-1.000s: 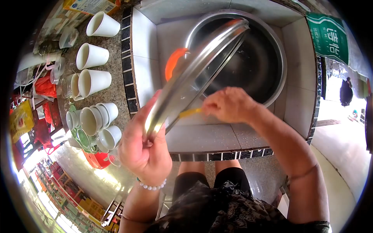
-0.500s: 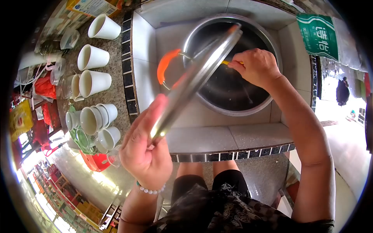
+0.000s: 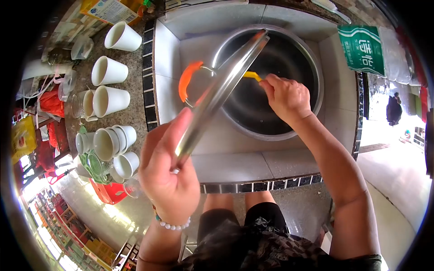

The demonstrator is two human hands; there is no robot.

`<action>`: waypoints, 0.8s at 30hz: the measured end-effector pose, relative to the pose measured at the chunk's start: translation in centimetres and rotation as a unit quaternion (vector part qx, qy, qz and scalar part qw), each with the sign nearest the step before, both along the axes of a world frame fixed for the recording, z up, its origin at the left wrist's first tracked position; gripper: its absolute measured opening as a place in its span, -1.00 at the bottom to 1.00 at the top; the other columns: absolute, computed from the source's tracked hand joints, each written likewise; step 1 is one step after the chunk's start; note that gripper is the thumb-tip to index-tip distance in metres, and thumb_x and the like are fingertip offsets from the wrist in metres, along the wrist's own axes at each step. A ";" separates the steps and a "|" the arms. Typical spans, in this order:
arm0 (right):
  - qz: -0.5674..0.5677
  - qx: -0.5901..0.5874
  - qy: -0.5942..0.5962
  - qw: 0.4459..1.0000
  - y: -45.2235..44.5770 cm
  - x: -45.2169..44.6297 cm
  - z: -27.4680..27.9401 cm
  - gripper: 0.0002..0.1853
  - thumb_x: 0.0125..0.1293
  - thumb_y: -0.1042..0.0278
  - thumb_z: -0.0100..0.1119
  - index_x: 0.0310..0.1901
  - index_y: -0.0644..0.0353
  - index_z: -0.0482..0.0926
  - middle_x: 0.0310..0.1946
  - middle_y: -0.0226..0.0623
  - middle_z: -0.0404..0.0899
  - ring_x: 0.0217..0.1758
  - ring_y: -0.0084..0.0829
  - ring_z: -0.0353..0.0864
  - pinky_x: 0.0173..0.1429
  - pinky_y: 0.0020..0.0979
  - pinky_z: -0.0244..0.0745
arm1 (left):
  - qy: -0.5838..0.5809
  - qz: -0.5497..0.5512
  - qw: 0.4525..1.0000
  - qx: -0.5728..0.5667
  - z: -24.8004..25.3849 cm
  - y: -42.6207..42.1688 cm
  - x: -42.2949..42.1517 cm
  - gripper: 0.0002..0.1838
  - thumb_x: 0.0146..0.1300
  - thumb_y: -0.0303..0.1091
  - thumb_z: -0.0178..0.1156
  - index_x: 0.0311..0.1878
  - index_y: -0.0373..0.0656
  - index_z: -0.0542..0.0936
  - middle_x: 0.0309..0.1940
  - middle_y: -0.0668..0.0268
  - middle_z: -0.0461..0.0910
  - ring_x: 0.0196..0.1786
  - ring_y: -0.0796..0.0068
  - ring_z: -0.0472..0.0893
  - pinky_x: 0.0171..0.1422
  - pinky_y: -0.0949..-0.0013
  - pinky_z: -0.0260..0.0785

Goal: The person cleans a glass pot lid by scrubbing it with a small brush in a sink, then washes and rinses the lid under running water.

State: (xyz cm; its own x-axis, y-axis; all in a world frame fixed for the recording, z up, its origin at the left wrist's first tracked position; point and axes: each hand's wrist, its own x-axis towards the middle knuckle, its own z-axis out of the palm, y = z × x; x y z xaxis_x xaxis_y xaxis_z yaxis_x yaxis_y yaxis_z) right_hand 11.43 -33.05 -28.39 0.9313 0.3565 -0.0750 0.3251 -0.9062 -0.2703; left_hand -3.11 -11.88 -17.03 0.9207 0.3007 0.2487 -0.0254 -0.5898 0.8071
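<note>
My left hand (image 3: 169,169) grips the lower rim of a metal pot lid (image 3: 226,88), which stands tilted and almost edge-on to me. An orange handle (image 3: 184,81) sticks out from the lid's left face. My right hand (image 3: 289,97) is closed around a thin yellow handle (image 3: 252,75). Its far end runs up to the lid's right side, and what is on that end is hidden. Beneath both hands, a large round steel basin (image 3: 320,86) with dark-looking inside rests in the tiled sink (image 3: 289,162).
White cups (image 3: 110,100) stand along the counter (image 3: 140,81) left of the sink, some of them stacked. A green-labelled plastic bag (image 3: 361,49) hangs over the right edge. A white brush (image 3: 332,9) lies at the back right. Black tiles (image 3: 246,187) edge the front.
My right hand has shifted left and down, and more of the yellow handle shows. The lid has moved slightly left, still in my left hand. The view has shifted a little.
</note>
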 end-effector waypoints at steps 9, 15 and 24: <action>-0.162 0.219 0.120 0.955 3.4 -3.4 -3.8 -0.81 0.49 0.30 0.02 -0.15 0.22 0.57 -0.27 -0.02 0.68 -0.13 0.12 0.66 -0.08 -0.09 0.56 | 0.017 0.068 0.976 -0.206 -2.1 -0.2 0.6 -0.38 0.09 -0.76 -0.19 0.29 -0.44 0.41 0.29 0.03 0.42 0.33 0.09 0.54 0.32 0.16 0.48; -0.187 0.234 0.139 0.944 5.2 -2.3 -5.0 -0.82 0.48 0.32 0.04 -0.08 0.21 0.57 -0.19 0.01 0.69 -0.07 0.11 0.66 -0.03 -0.07 0.55 | 0.012 0.078 0.941 -0.329 -3.1 -0.6 1.9 -0.25 0.08 -0.76 -0.20 0.46 -0.40 0.23 0.44 -0.08 0.29 0.48 -0.07 0.33 0.42 -0.02 0.35; -0.147 0.168 0.129 0.966 2.3 -7.7 -4.4 -0.71 0.42 0.43 0.05 0.09 -0.10 0.64 -0.14 -0.15 0.71 -0.10 -0.02 0.69 -0.04 -0.15 0.59 | 0.012 0.125 0.917 -0.380 -4.0 0.6 3.0 -0.29 0.17 -0.70 -0.04 0.48 -0.35 0.23 0.45 -0.07 0.28 0.49 -0.04 0.33 0.46 -0.02 0.30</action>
State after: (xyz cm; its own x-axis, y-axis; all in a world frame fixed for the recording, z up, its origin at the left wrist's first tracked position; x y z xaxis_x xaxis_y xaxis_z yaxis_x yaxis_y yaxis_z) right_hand 3.70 -30.80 -32.77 0.9615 0.1245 -0.2450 -0.0507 -0.7958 -0.6035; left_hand -0.06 -11.32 -21.05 0.8017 0.5813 -0.1392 0.0572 0.1572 0.9859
